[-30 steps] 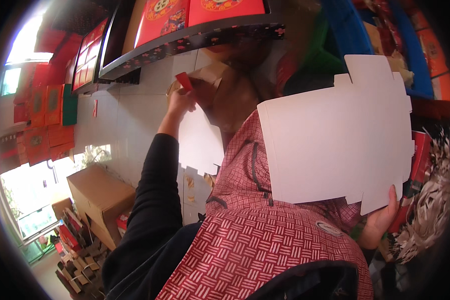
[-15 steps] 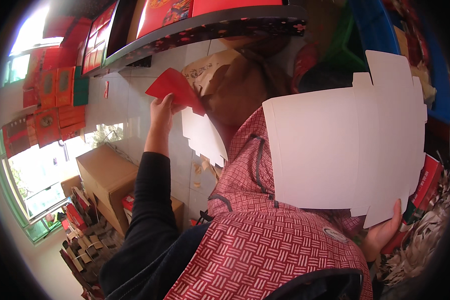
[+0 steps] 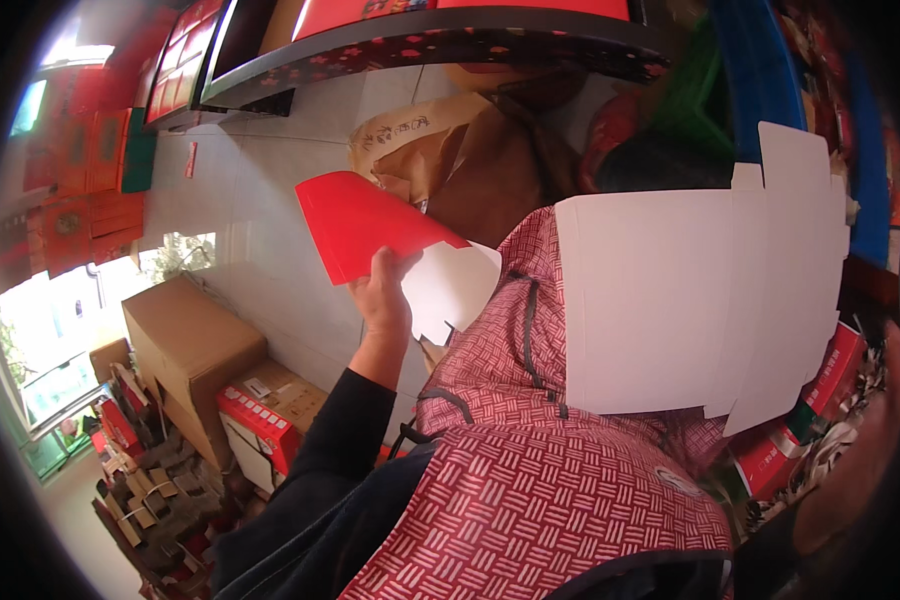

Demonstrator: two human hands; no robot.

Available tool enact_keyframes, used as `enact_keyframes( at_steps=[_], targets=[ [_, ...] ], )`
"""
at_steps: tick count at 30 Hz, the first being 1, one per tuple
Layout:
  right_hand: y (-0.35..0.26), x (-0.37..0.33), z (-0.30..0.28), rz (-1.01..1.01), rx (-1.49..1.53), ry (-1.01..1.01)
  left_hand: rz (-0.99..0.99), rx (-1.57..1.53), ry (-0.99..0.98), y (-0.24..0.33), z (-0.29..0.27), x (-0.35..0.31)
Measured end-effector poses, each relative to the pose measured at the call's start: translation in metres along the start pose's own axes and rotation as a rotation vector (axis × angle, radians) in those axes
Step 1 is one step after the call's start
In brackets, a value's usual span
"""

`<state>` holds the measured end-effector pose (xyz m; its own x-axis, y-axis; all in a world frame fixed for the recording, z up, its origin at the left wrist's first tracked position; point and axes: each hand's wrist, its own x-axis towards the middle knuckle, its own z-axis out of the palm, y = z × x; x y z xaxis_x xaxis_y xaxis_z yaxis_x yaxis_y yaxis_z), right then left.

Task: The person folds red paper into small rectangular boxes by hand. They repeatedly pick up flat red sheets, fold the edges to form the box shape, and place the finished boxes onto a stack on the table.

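My left hand (image 3: 382, 300) is closed on the edge of a thin card sheet (image 3: 355, 220), bent so that a glossy red side and a white side both show. On my lap, over the red patterned apron (image 3: 560, 480), lies a large white flat box blank (image 3: 670, 300) with flaps along its right end. My right hand (image 3: 855, 480) is a dark blur at the far right rim, apart from the blank; its fingers are too smeared to read. Nearest to it are red printed cartons (image 3: 770, 460) and a pile of pale shreds or strips.
A brown paper sack (image 3: 470, 160) stands ahead on the tiled floor, below a dark shelf edge (image 3: 450, 48). Cardboard boxes (image 3: 195, 330) and a red-and-white carton (image 3: 260, 425) sit at left. Blue crates (image 3: 755, 80) and a green bin (image 3: 695, 110) are at upper right.
My left hand has come right and nearer with the red card, whose red side now shows wider. My right hand has let go of the white blank and moved to the right rim.
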<state>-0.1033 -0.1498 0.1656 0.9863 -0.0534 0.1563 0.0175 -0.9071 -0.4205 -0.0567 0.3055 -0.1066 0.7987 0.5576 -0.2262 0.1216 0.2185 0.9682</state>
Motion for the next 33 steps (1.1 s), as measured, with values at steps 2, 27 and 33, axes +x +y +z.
enact_keyframes(
  at_steps=[2,27,33],
  targets=[
    [-0.068,0.063,0.054,-0.490,0.097,-0.401,0.008,-0.023,0.022,-0.014,-0.006,-0.005],
    [-0.191,0.143,0.443,-0.524,-0.003,-0.865,-0.577,0.205,-0.302,0.063,0.020,0.043],
    [-0.198,0.140,0.437,-0.609,-0.108,-0.931,-0.543,0.421,-0.249,0.049,0.045,0.043]
  ],
)
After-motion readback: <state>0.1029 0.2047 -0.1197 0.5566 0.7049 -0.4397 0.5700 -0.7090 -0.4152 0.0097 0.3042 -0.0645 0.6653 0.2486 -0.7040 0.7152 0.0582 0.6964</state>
